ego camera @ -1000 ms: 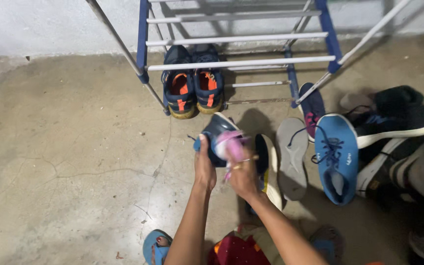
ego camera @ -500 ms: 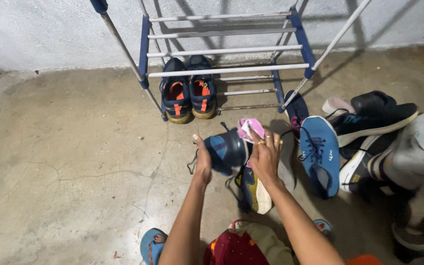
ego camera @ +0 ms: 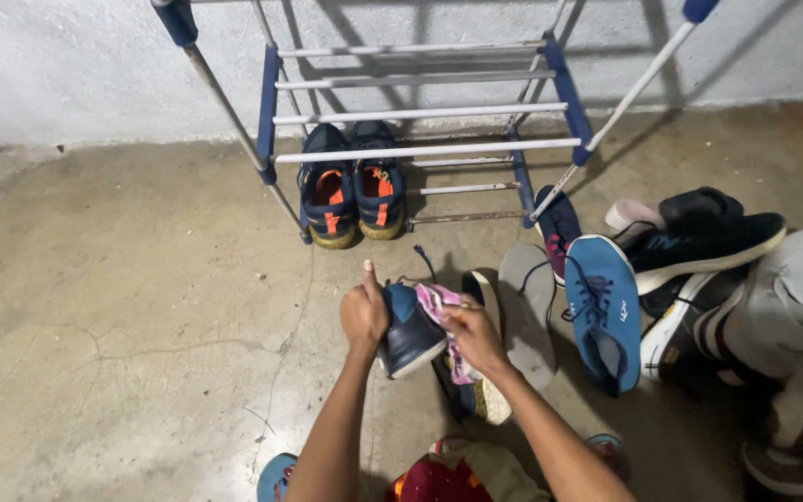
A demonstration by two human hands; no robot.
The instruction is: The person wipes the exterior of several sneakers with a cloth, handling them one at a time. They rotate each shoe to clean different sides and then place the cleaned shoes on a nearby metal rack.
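Though half-hidden by left hand [ego camera: 364,314], dark shoe [ego camera: 411,333], right hand [ego camera: 476,336] with pink cloth [ego camera: 440,303].

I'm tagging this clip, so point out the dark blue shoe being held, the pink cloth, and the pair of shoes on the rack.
dark blue shoe [ego camera: 409,336], head view, on its side panel.
pink cloth [ego camera: 437,302], head view, on its bunched upper part.
pair of shoes [ego camera: 353,191], head view, between the two orange insoles.
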